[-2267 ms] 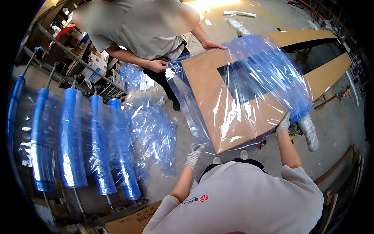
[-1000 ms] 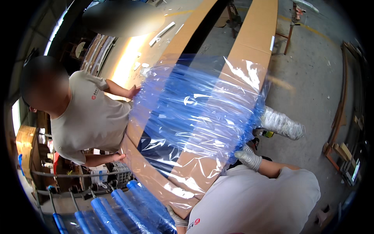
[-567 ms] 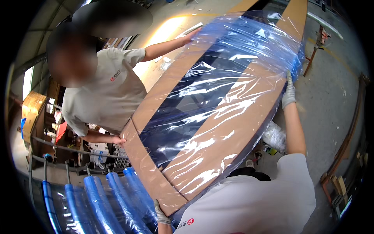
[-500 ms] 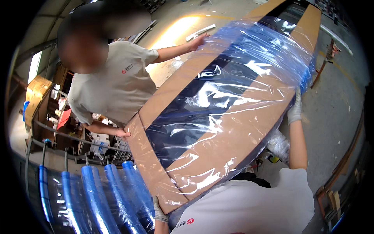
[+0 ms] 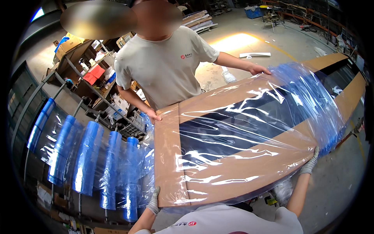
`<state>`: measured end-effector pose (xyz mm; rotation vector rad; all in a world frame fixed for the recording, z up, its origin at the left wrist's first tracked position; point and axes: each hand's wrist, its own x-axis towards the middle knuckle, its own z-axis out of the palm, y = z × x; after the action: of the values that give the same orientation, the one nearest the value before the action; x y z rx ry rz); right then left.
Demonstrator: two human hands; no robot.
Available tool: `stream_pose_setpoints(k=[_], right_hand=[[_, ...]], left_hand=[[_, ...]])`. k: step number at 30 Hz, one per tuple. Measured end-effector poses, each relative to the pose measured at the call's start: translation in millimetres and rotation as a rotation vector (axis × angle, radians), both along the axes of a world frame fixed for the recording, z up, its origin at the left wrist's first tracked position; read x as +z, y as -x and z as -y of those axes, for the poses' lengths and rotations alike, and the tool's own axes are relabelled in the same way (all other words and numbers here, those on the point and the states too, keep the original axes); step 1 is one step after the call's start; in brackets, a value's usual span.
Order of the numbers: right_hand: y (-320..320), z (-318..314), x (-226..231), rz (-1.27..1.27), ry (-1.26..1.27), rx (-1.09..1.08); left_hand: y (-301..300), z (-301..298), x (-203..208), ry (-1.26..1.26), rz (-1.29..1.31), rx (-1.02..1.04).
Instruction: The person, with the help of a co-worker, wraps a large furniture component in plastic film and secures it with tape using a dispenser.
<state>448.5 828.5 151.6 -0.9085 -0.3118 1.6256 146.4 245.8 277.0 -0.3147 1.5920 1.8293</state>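
A long dark panel [image 5: 237,134] with brown cardboard [image 5: 249,165] along its edges lies across the view, covered by clear plastic film [image 5: 272,115]. Toward its right end the film gathers into a bluish bunch [image 5: 325,113]. My gloved left hand [image 5: 154,201] is closed around the near left corner, fingers partly hidden. At the near long edge, beside the bunch, my gloved right hand [image 5: 310,162] grips the film, which creases toward it. Opposite me, a co-worker's hands [image 5: 154,116] hold the far left corner and touch the film by the bunch.
Several blue film rolls [image 5: 89,156] hang on a metal rack [image 5: 54,74] at the left. Cluttered shelves [image 5: 95,78] stand behind them. The co-worker [image 5: 159,66] stands at the panel's far side. A white strip [image 5: 255,54] lies on the floor beyond.
My view has turned, so the panel now appears more level and farther right. Both my hands and the co-worker's keep their places on it.
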Motion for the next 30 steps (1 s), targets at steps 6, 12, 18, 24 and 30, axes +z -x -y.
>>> stream_pose_setpoints(k=[6, 12, 18, 24, 30], right_hand=[[-9.0, -8.4, -22.1, 0.197, -0.001, -0.088], [44.5, 111.6, 31.2, 1.694, -0.695, -0.161], [67.2, 287.0, 39.1, 1.585, -1.088, 0.39], [40.4, 401.1, 42.1, 1.631, -0.966, 0.524], [-36.4, 450.9, 30.2, 1.767, -0.577, 0.567]], left_hand=[[10.1, 10.6, -53.8, -0.013, 0.077, 0.039], [8.3, 37.4, -149.6, 0.07, 0.077, 0.086], [49.0, 24.4, -146.7, 0.534, -0.207, -0.361], [182.9, -1.8, 31.5, 1.196, -1.706, 0.198], [160.4, -88.1, 94.7, 0.407, -1.749, 0.421]])
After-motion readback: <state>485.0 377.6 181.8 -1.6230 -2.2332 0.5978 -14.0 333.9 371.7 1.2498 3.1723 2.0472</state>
